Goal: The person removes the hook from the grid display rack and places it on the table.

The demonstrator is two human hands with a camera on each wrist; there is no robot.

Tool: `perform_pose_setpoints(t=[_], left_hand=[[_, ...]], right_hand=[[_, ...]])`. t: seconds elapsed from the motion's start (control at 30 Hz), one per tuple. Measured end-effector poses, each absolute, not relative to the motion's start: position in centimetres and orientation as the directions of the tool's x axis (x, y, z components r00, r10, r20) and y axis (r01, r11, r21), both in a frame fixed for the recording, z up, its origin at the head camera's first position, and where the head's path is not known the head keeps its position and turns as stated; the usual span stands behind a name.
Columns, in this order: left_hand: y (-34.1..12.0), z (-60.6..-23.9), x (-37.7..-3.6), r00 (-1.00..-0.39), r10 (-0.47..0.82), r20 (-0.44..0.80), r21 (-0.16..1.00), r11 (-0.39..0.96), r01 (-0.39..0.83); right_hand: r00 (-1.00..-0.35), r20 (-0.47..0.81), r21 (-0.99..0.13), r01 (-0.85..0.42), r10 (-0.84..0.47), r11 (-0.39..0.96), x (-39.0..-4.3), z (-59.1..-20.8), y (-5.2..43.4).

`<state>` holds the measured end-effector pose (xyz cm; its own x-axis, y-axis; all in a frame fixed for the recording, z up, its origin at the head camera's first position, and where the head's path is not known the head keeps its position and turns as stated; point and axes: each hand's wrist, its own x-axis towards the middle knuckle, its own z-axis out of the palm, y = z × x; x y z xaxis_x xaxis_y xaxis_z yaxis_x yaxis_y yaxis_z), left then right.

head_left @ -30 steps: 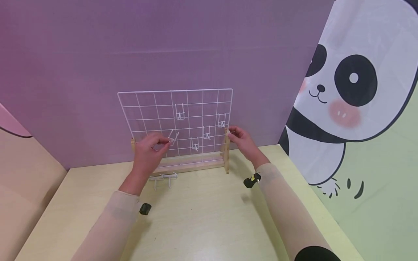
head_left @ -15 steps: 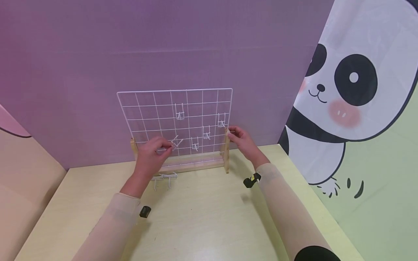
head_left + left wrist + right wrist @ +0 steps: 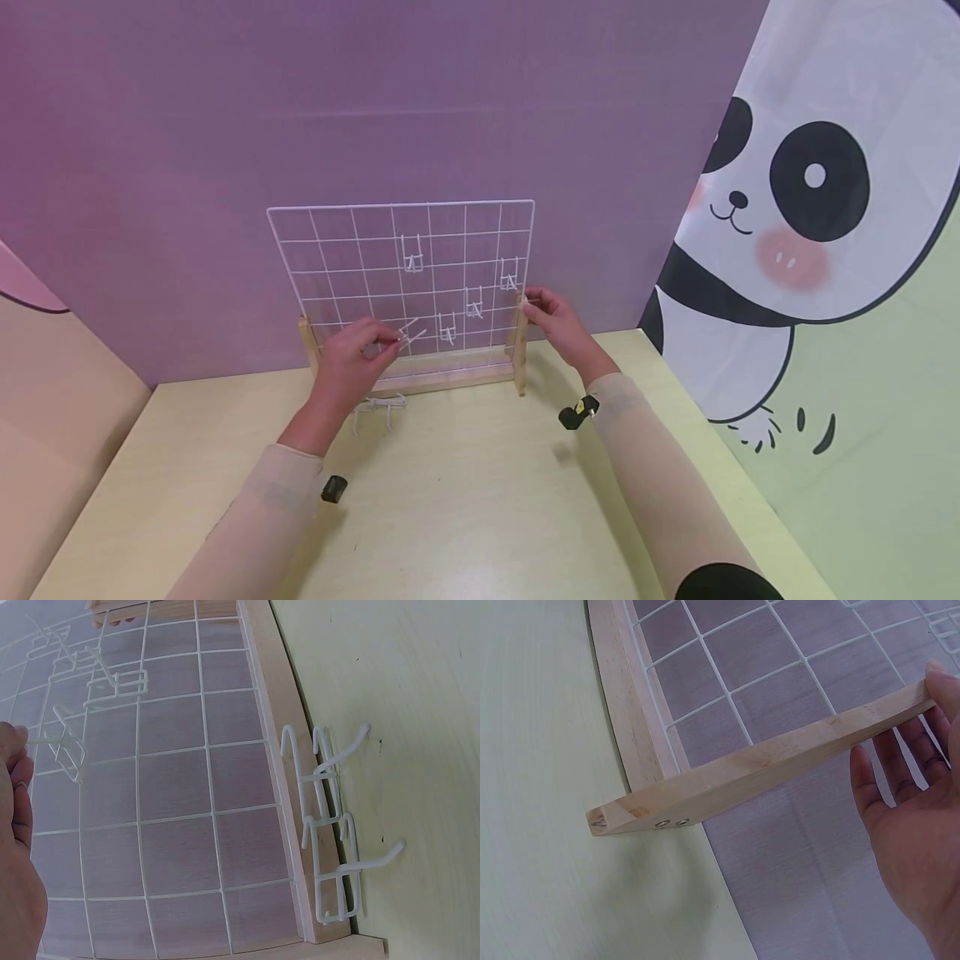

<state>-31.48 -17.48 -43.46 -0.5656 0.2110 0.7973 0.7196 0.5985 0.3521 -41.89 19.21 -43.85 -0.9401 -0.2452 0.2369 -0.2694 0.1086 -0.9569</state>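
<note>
A white wire grid panel (image 3: pixel 401 205) stands in a wooden base (image 3: pixel 450 382). My left hand (image 3: pixel 347 358) pinches a white wire hook (image 3: pixel 411 337) by its prong, just in front of the lower middle of the grid. In the left wrist view this hook (image 3: pixel 73 756) is close to the mesh; whether it touches cannot be told. At the right end, my right hand (image 3: pixel 561 327) holds the wooden upright (image 3: pixel 757 761) between thumb and fingers. Several similar hooks hang on the grid, one of them a hanging hook (image 3: pixel 412 263) near the top.
Two more white hooks, a nearer one (image 3: pixel 337 889) and a farther one (image 3: pixel 319 776) in the left wrist view, lie against the base's front edge on the pale table (image 3: pixel 450 500). Behind the rack is a purple wall (image 3: pixel 375 100); a panda picture (image 3: pixel 750 342) is at the right.
My left hand has moved slightly right and down with the hook, which has turned so its two arms point more to the right. The right hand stays on the upright.
</note>
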Motion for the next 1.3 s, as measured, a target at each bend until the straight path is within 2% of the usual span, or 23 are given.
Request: perform_pose_setpoints(t=[0.97,1.3], left_hand=[[-16.9,-45.0,-31.2,-0.626,0.274,0.73,0.362,0.622,0.694],[-16.7,-45.8,-31.3,-0.694,0.298,0.655,0.384,0.66,0.646]], right_hand=[[-0.943,0.228,-0.962,-0.257,-0.242,0.096,-42.0,-44.0,19.4],[-0.941,0.235,-0.96,-0.265,-0.244,0.095,-41.9,-43.9,19.3]])
